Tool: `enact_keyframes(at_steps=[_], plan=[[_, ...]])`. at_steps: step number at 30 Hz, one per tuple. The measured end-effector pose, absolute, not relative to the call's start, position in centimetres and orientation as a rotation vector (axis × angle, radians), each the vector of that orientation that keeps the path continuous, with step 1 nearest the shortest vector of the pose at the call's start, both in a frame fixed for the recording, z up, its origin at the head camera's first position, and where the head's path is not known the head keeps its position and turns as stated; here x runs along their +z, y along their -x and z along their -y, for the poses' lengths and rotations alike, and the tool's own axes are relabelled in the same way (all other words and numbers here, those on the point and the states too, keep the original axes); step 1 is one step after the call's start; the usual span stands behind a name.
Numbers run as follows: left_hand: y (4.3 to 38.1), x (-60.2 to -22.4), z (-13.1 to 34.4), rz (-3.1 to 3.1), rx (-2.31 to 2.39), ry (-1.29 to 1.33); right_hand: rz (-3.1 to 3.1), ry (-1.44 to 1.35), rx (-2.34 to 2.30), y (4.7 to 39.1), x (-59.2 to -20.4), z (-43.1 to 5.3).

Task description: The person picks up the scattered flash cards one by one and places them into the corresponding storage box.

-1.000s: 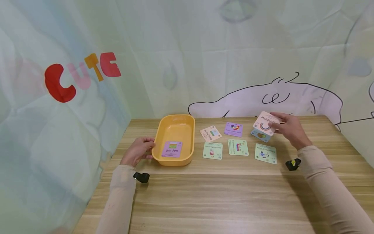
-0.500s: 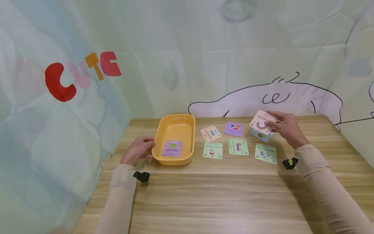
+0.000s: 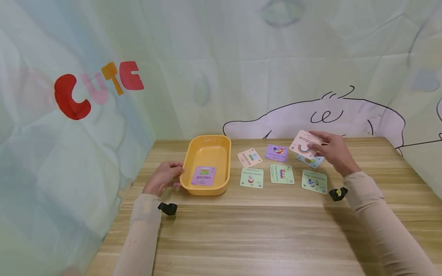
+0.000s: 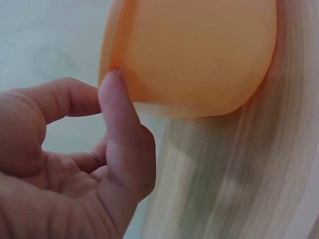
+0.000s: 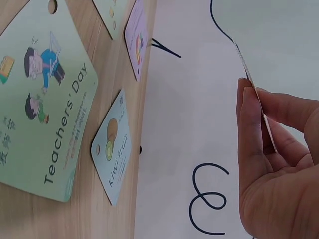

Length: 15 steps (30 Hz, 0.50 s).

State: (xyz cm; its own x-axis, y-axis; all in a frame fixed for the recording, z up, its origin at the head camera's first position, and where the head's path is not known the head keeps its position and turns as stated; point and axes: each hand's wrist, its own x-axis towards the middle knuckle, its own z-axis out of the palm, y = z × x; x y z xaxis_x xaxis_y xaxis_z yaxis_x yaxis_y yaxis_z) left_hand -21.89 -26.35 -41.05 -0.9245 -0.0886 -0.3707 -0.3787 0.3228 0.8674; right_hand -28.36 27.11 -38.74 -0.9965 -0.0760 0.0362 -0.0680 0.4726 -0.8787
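My left hand (image 3: 164,179) pinches the near left rim of a yellow plastic tray (image 3: 226,163), thumb and index finger at its edge in the left wrist view. Inside the tray lies a purple "garden" card (image 3: 203,177). A pale pink "rainbow" card (image 3: 302,142) is held above the table between the thumb and fingers of my right hand (image 3: 336,151). The right wrist view shows this card edge-on. Below it, a blue "kiwi fruit" card (image 5: 112,149) lies on the table, partly covered by the held card in the head view.
Between tray and right hand lie a "sunshine" card (image 3: 249,157), a purple card (image 3: 276,153), a "Lantern Festival" card (image 3: 251,178), another green card (image 3: 281,174) and a "Teachers' Day" card (image 3: 314,181). A printed cloth (image 3: 276,76) hangs behind the wooden table (image 3: 259,237).
My right hand has moved left with the rainbow card, showing more of the kiwi fruit card's right side. The left hand and tray have stayed in place.
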Motion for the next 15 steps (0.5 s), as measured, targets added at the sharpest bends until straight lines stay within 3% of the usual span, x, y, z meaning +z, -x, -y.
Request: enact_keyframes(at_steps=[15], plan=[[21.9, -41.0, 26.3, -2.343, 1.629, 0.432, -2.664, 0.181, -1.639, 28.0, -38.7, -25.2]])
